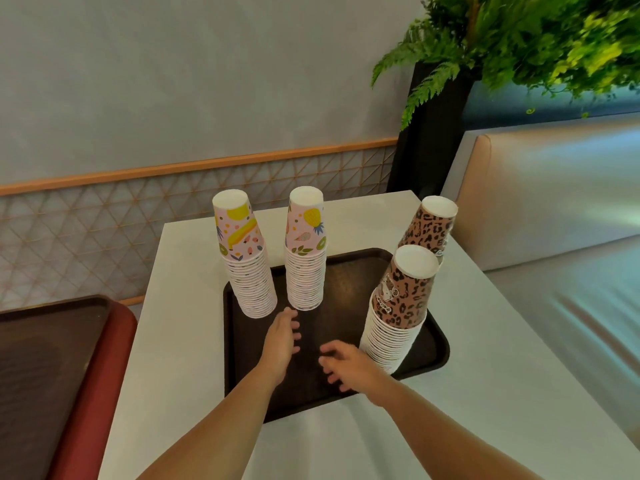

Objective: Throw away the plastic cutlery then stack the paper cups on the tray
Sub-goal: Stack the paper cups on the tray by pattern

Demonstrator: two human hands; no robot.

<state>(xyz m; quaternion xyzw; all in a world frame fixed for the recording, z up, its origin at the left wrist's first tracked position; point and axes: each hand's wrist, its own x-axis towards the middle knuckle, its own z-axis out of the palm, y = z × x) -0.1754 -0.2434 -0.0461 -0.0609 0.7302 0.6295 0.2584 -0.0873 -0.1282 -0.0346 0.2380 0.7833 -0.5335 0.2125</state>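
Our two hands are over the brown tray, among tall stacks of paper cups.

Our left hand and right hand each have a loose, open grip and hold nothing. On the tray stand two fruit cup stacks, all upside down, and a spotted cup stack just beside our right hand. A second spotted stack stands behind it; we cannot tell if it is on the tray or the table. The spotted cups have small writing, too blurry to read. Another tray lies to the left, and a green plant hangs above a soft bench.
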